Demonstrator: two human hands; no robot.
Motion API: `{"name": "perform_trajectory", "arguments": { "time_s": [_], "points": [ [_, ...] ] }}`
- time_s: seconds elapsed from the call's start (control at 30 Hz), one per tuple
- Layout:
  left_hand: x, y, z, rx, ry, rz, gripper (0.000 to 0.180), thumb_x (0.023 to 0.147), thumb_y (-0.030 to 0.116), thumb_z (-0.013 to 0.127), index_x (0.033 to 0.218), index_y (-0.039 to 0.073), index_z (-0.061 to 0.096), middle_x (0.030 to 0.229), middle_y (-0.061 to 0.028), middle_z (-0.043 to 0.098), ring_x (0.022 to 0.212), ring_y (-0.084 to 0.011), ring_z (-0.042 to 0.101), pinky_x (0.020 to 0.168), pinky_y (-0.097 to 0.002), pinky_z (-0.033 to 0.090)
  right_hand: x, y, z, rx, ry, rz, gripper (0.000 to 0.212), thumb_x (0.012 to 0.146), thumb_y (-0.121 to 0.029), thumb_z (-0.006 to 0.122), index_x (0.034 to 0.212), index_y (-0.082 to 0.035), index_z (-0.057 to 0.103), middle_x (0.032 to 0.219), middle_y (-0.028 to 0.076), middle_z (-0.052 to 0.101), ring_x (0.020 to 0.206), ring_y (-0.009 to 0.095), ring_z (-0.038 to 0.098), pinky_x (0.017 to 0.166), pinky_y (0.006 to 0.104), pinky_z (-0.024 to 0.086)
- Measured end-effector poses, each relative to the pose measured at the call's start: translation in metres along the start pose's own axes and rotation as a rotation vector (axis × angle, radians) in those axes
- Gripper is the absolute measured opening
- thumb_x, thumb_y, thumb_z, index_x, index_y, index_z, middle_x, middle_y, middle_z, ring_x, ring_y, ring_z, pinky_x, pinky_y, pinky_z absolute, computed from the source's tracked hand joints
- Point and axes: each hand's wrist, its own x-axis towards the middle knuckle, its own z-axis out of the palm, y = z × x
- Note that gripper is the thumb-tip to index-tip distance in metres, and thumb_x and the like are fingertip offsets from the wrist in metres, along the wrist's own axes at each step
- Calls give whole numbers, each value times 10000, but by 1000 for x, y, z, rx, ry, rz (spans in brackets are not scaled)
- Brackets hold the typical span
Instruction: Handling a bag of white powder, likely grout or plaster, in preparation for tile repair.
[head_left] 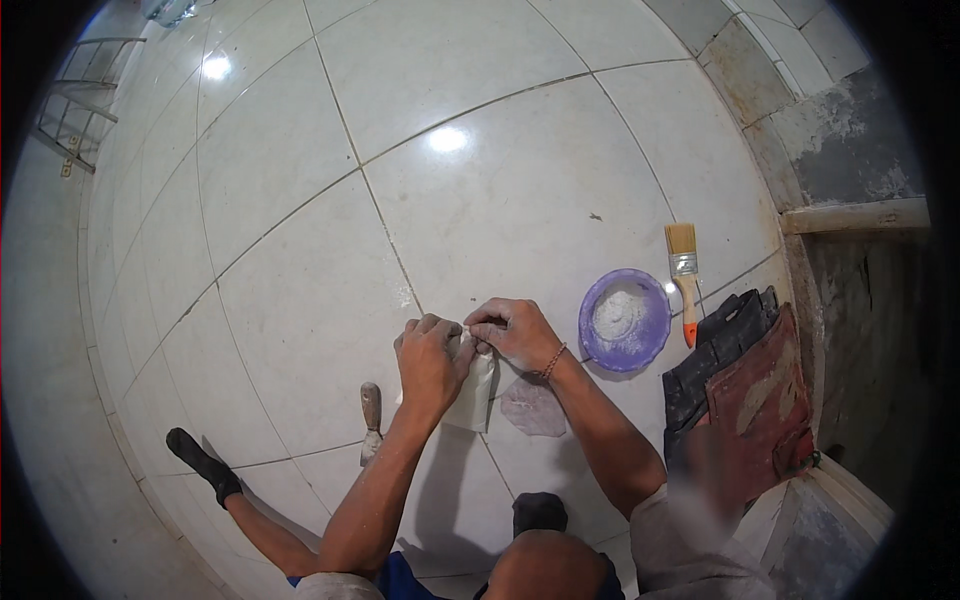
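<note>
My left hand (430, 367) and my right hand (515, 337) meet in front of me, fingers pinched together at the top of a small white packet (472, 402). The packet hangs upright below the fingers, and its upper edge is mostly covered by them. Beneath my right wrist a crumpled, see-through plastic bag (534, 408) lies on the tiles. Left of my left forearm rests a scraper (371, 412) with a worn wooden handle; my forearm hides part of its blade end. To the right stands a purple bowl (654, 340) with white powder (619, 314) in it.
A paintbrush (683, 262) with an orange-tipped handle lies just right of the bowl. Farther right are a black and dark-red worn bag (757, 395) and a wall opening with a ledge (860, 216). A metal rack (85, 105) stands far left on the tiled floor (480, 200).
</note>
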Motion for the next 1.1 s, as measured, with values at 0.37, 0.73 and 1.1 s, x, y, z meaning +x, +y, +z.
{"name": "perform_trajectory", "arguments": {
  "time_s": [0.37,0.73,1.1],
  "points": [
    [-15,-2,27,64,160,80,234,685,170,717,841,45,596,837,-90,571,844,-298,513,758,-417,385,9,-4,-5,-390,-52,-111,218,742,-145,643,880,21,671,820,162,670,721,216,660,697,292,513],
    [-16,-4,40,66,290,128,268,667,127,702,866,17,560,856,-133,574,845,-317,519,767,-427,395,8,19,23,123,160,65,157,725,-32,577,825,47,669,715,73,645,642,100,566,604,225,460],
    [-4,-10,11,-413,71,-174,218,721,108,699,882,-14,617,823,-129,621,732,-256,603,690,-349,486,11,32,20,445,163,-42,182,740,20,627,915,15,579,767,41,619,699,92,578,654,213,488]
  ]
}}
